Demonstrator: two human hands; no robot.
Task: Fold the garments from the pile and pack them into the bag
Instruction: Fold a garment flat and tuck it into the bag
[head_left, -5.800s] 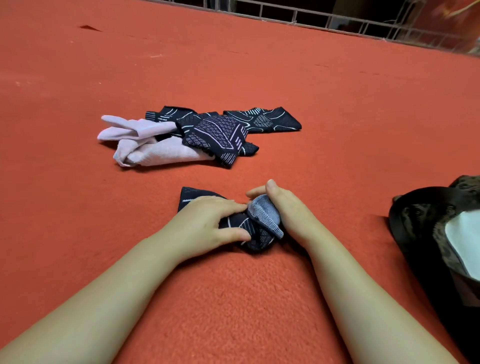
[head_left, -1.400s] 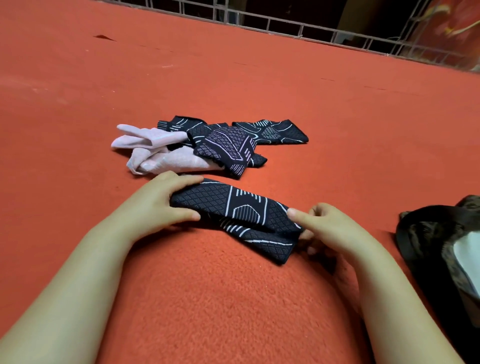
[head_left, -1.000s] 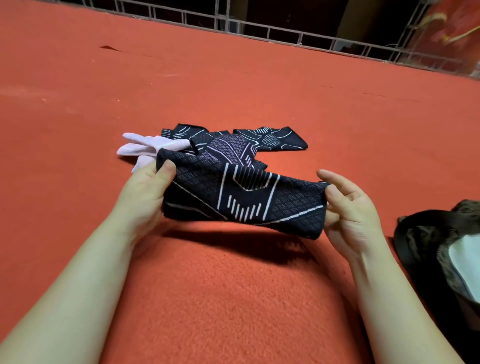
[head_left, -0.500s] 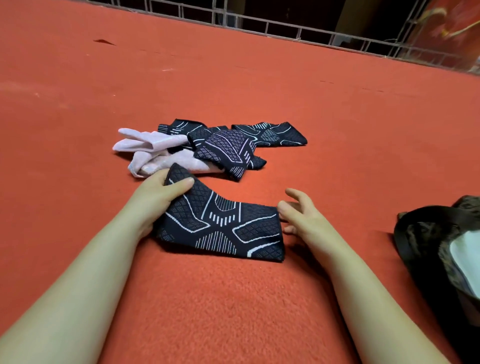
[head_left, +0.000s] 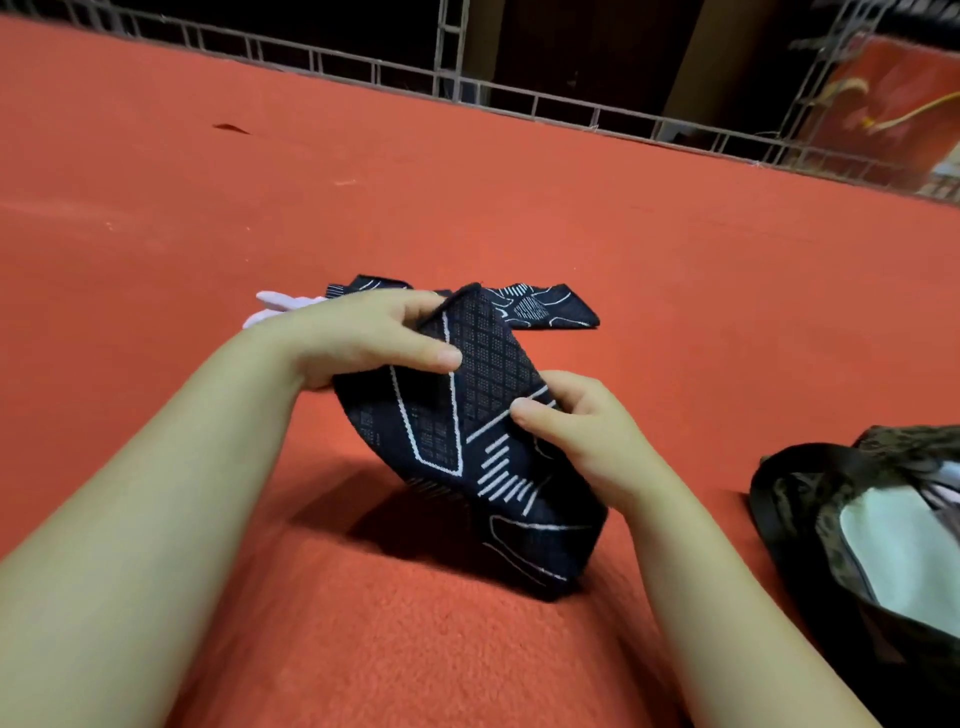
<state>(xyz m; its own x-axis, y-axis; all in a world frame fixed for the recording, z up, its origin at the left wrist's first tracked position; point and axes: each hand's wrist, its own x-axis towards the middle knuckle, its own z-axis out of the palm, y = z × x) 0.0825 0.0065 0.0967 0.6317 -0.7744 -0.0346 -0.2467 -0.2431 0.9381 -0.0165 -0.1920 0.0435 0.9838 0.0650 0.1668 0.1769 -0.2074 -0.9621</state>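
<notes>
Pinching a dark navy knit garment with white line pattern (head_left: 467, 415), both hands hold it raised above the red carpet floor (head_left: 519, 208). Left hand (head_left: 358, 338): fingers curled on its upper edge. Right hand (head_left: 582, 431): thumb and curled fingers nip its right side. Pile of remaining garments (head_left: 540, 309) behind; dark camouflage fabric bag (head_left: 810, 499) at right, open.

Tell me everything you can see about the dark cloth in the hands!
The dark cloth looks like soft navy knit with white lines, stripes and a diamond grid. It is folded over and tilted. The left hand pinches its upper end, the right hand grips its side, and its lower end seems to rest on the red carpet.
</notes>
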